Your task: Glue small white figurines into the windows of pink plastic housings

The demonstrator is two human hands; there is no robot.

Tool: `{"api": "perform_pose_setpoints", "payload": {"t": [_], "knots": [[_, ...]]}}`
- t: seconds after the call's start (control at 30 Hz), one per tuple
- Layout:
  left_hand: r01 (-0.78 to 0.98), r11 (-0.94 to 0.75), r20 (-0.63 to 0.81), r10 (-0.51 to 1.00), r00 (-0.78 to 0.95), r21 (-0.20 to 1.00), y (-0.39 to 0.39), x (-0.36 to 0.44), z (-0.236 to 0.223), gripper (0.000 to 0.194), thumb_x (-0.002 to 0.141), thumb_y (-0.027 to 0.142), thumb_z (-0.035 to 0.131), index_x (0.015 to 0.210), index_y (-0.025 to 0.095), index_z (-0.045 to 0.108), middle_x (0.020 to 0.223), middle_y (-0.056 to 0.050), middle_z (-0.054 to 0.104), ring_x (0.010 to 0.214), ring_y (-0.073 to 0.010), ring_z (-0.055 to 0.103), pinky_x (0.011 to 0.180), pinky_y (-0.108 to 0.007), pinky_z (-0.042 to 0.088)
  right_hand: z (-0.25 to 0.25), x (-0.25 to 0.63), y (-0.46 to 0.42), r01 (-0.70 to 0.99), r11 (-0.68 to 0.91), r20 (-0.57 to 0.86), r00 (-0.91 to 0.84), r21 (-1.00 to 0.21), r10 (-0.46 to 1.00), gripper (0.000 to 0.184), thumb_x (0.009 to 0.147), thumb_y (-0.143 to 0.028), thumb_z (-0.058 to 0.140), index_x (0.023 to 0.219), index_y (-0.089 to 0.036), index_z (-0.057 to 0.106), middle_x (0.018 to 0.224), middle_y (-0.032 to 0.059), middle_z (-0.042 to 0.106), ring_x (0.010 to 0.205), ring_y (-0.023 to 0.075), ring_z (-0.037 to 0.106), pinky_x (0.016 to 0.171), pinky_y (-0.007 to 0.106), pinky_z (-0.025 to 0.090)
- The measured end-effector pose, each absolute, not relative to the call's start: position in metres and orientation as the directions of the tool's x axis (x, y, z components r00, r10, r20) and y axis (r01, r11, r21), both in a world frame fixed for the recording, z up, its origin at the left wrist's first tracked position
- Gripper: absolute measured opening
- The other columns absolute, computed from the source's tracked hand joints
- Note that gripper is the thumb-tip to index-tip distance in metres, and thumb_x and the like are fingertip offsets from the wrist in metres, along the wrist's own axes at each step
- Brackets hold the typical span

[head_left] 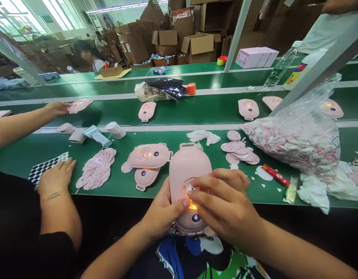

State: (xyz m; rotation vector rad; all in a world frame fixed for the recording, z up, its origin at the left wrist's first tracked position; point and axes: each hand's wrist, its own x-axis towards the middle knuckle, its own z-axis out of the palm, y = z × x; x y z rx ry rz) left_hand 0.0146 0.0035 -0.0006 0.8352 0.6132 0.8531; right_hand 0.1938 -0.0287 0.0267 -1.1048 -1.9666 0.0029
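My left hand (pixel 164 211) and my right hand (pixel 222 205) hold an oval pink plastic device (pixel 189 164) upright over the belt's near edge. My right fingers cover its lit orange spot and partly hide its face. Just beyond it, two more pink devices (pixel 148 155) lie on the green belt (pixel 80 190), overlapping. A pile of round pink stickers (pixel 239 152) lies to the right, and another (pixel 96 169) lies further left. A clear plastic bag of printed stickers (pixel 292 147) sits at the right.
A co-worker's hand (pixel 56 180) rests on a dotted black sticker sheet (pixel 47 167); their other hand (pixel 56 109) touches a pink device. A red utility knife (pixel 276 175) and white backing scraps (pixel 314 190) lie right. Further belts and cardboard boxes (pixel 167 38) stand beyond.
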Motion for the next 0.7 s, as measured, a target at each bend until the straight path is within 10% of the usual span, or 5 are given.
{"api": "perform_pose_setpoints", "payload": {"t": [0.37,0.53,0.7], "knots": [[-0.451,0.338,-0.136,0.896,0.422,0.826,0.010,0.026,0.000,0.052,0.075,0.028,0.079,0.121,0.019,0.058,0.107,-0.010,0.072,0.095,-0.0263,0.069,0.081,-0.036,0.054,0.017,0.198,-0.022,0.635,0.504,0.586,-0.098,-0.585,0.804,0.050,0.087,-0.020,0.057,0.135,-0.022,0.043,0.138,0.0127,0.029,0.125,0.0309,0.037,0.101,0.050,0.033],[-0.439,0.358,-0.136,0.878,0.460,0.824,0.012,0.028,0.000,0.049,0.079,0.028,0.076,0.123,0.020,0.057,0.111,-0.011,0.071,0.101,-0.0275,0.067,0.086,-0.038,0.052,0.025,0.199,-0.018,0.712,0.545,0.618,-0.198,-0.443,0.761,0.015,0.092,-0.022,0.060,0.104,-0.028,0.066,0.108,0.0025,0.057,0.098,0.0242,0.044,0.086,0.043,0.031],[-0.458,0.377,-0.116,0.857,0.502,0.805,0.012,0.027,-0.002,0.057,0.075,0.033,0.079,0.126,0.020,0.055,0.114,-0.012,0.069,0.104,-0.0301,0.066,0.085,-0.039,0.053,0.037,0.205,-0.014,0.708,0.561,0.579,-0.261,-0.430,0.773,0.020,0.094,-0.019,0.055,0.100,-0.028,0.073,0.099,0.0020,0.064,0.091,0.0224,0.043,0.079,0.039,0.030]]}}
